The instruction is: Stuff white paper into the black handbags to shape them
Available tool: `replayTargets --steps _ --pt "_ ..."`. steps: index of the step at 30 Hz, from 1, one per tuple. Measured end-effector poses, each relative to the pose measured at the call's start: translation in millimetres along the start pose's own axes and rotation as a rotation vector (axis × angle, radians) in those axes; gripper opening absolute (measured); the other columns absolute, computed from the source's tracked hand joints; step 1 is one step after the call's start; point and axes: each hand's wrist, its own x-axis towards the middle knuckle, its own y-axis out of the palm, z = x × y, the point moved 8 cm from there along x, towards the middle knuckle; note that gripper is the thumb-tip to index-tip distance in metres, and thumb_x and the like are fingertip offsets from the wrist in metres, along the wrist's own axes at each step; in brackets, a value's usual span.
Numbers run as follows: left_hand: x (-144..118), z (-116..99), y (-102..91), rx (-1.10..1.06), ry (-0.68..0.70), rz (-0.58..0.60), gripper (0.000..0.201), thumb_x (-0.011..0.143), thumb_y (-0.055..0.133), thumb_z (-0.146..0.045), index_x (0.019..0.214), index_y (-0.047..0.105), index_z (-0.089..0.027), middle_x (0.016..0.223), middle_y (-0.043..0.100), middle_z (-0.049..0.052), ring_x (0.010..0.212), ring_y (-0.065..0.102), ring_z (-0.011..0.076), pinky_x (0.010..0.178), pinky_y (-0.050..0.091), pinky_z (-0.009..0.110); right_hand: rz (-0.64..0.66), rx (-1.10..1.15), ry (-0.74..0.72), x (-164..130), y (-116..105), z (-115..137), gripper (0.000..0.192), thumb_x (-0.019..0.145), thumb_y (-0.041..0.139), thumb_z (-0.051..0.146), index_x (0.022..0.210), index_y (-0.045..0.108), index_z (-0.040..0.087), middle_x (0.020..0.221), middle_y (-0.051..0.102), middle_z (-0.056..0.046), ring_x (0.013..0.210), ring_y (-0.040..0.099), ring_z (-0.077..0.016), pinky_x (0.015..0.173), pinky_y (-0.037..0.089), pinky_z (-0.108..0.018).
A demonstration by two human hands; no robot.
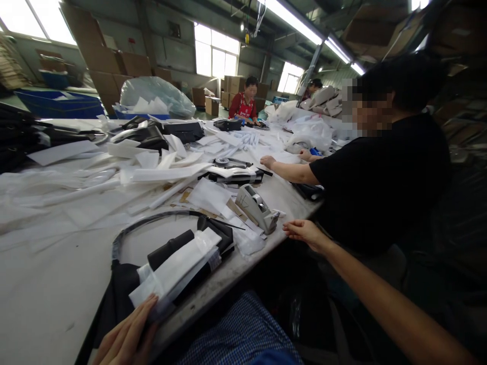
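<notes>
A black handbag (pixel 119 284) with a long looped strap (pixel 116 243) lies at the table's near edge. White wrapping sheet (pixel 182 263) covers part of it. My left hand (pixel 127 332) rests on the lower end of this wrapping, its fingers stretched out; the thumb is mostly hidden. By the table edge, just right of a grey tape dispenser (pixel 256 208), is my right hand (pixel 304 232). Its thumb and fingertips are pinched together, and whatever may be between them is too small to make out.
White sheets and strips (pixel 163 175) are heaped across the table (pixel 49 299), among other black bags (pixel 184 132). A co-worker in black (pixel 384 177) sits close on the right, arms over the table. Another person in red (pixel 243 106) works at the far end.
</notes>
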Motion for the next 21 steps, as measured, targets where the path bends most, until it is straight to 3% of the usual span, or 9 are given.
replayTargets --steps 4,7,10,13,17,21 --pt "0 -4 -1.1 0.053 -0.056 0.028 0.049 0.097 0.05 -0.031 0.146 0.044 -0.037 0.123 0.07 -0.002 0.105 0.065 0.0238 0.099 0.048 0.04 -0.135 -0.094 -0.116 17 8 -9 0.015 0.083 0.071 0.03 0.086 0.07 0.015 0.083 0.075 -0.01 0.075 0.073 -0.0214 0.074 0.06 -0.032" --pt "-3 -1 -0.3 0.082 -0.053 0.04 0.049 0.097 0.051 -0.032 0.146 0.044 -0.037 0.12 0.071 -0.002 0.103 0.065 0.0231 0.096 0.049 0.039 -0.223 -0.224 -0.231 18 1 -4 0.01 0.081 0.07 0.027 0.082 0.071 0.017 0.076 0.073 -0.009 0.081 0.072 -0.0278 0.086 0.057 -0.042" --pt "-7 6 4.8 0.068 -0.024 0.071 0.05 0.097 0.05 -0.033 0.146 0.043 -0.038 0.123 0.07 -0.003 0.103 0.065 0.0227 0.092 0.049 0.037 -0.263 -0.328 -0.344 4 -14 8 0.009 0.083 0.067 0.027 0.086 0.074 0.022 0.1 0.075 -0.011 0.106 0.067 -0.0309 0.106 0.045 -0.044" --pt "-8 11 7.6 0.045 0.007 0.061 0.051 0.097 0.05 -0.034 0.147 0.042 -0.037 0.125 0.069 -0.001 0.101 0.065 0.0222 0.092 0.049 0.036 -0.177 -0.496 -0.569 -23 -10 37 0.017 0.089 0.061 0.03 0.096 0.076 0.025 0.115 0.073 -0.009 0.114 0.064 -0.0272 0.11 0.042 -0.04" --pt "-7 5 1.9 0.113 0.014 0.014 0.051 0.094 0.058 -0.027 0.143 0.048 -0.033 0.116 0.072 0.001 0.097 0.066 0.0197 0.087 0.05 0.03 0.065 -0.7 -0.917 -69 50 88 0.018 0.091 0.062 0.035 0.1 0.076 0.027 0.106 0.075 -0.008 0.101 0.069 -0.024 0.1 0.05 -0.038" --pt "-3 0 -1.7 0.109 -0.079 0.046 0.057 0.092 0.061 -0.022 0.146 0.044 -0.026 0.113 0.074 0.0 0.096 0.067 0.019 0.082 0.052 0.027 0.455 -0.755 -1.092 -108 154 133 0.021 0.092 0.062 0.042 0.1 0.076 0.029 0.099 0.076 -0.007 0.092 0.069 -0.0219 0.089 0.052 -0.035"
